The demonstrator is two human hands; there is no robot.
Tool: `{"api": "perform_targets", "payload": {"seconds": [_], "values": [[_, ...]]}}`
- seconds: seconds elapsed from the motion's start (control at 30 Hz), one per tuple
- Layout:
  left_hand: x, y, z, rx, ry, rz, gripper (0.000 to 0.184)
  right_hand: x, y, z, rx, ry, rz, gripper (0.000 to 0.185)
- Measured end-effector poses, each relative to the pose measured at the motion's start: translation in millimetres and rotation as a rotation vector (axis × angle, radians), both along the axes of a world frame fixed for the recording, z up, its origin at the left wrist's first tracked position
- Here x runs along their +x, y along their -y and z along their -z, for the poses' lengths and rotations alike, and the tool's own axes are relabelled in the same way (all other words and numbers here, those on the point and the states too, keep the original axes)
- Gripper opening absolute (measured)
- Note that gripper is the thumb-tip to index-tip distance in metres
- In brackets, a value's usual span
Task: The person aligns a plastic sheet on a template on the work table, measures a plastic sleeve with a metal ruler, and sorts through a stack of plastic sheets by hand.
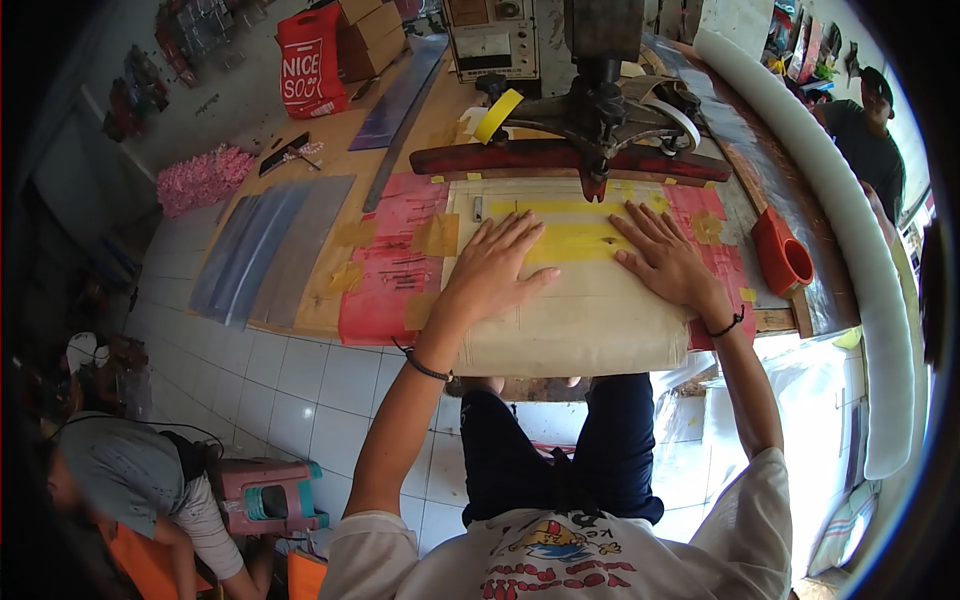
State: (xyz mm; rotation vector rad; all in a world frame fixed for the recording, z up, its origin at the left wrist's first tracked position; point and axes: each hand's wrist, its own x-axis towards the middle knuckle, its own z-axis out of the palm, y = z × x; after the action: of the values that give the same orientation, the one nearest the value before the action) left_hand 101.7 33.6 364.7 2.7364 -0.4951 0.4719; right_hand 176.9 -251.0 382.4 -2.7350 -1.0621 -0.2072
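Observation:
Both of my hands lie flat on a beige sheet (585, 320) whose front end hangs over the table edge. My left hand (500, 270) rests on its left side, fingers spread and pointing forward. On the right side, my right hand (672, 258) is likewise spread, with nothing held. Yellow tape strips (572, 241) cross the sheet between the hands. Just beyond the fingertips hangs the machine's dark red press bar (480, 158), apart from my hands. Red, tape-patched sheeting (395, 265) shows on both sides of the beige sheet.
A red tape dispenser (780, 252) stands at the right, near a long white foam roll (850, 180). Clear plastic sheets (270, 245) lie at the left. A red bag (310, 65) sits at the back. One person (130, 470) bends at lower left; another (870, 140) is far right.

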Motion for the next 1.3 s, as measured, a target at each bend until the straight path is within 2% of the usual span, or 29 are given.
{"api": "perform_targets", "payload": {"seconds": [0.07,0.27,0.37,0.47,0.57,0.6,0.7,0.8,0.9,0.97,1.1,1.17,1.3], "values": [[1,-1,0,-0.01,0.004,0.009,0.069,1,-1,-2,-0.019,-0.024,0.029,0.057],[3,-9,1,-0.166,-0.003,0.086,0.054,-15,-2,-8,-0.048,-0.064,0.048,0.059],[4,-15,-15,-0.323,-0.305,0.168,0.048,-31,14,-1,-0.05,0.059,-0.032,0.054],[-4,-9,-21,-0.223,-0.139,0.119,0.048,-16,47,-27,0.092,-0.371,-0.085,0.046],[3,-3,2,-0.123,0.197,0.019,0.048,-6,47,-29,0.269,-0.326,0.118,0.039],[4,-1,1,-0.112,0.192,0.021,0.048,8,52,-9,0.324,0.024,-0.05,0.041],[4,0,-2,-0.114,0.133,0.031,0.052,18,49,-3,0.3,0.136,-0.055,0.042],[0,0,-9,-0.143,0.046,0.052,0.059,15,48,-7,0.29,-0.079,0.008,0.04],[-4,2,-15,-0.121,0.02,0.062,0.062,19,55,-1,0.319,-0.181,0.022,0.035],[-2,2,-15,-0.147,-0.017,0.053,0.061,16,57,-3,0.438,-0.234,-0.002,0.029],[-3,-1,-15,-0.14,-0.002,0.064,0.047,12,56,-3,0.593,-0.269,-0.084,0.019],[-3,-3,-19,-0.16,-0.039,0.069,0.036,13,59,-1,0.613,-0.351,-0.013,0.015],[-1,-4,-14,-0.184,0.197,0.118,0.015,5,57,-12,0.681,-0.356,0.001,0.012]]}}
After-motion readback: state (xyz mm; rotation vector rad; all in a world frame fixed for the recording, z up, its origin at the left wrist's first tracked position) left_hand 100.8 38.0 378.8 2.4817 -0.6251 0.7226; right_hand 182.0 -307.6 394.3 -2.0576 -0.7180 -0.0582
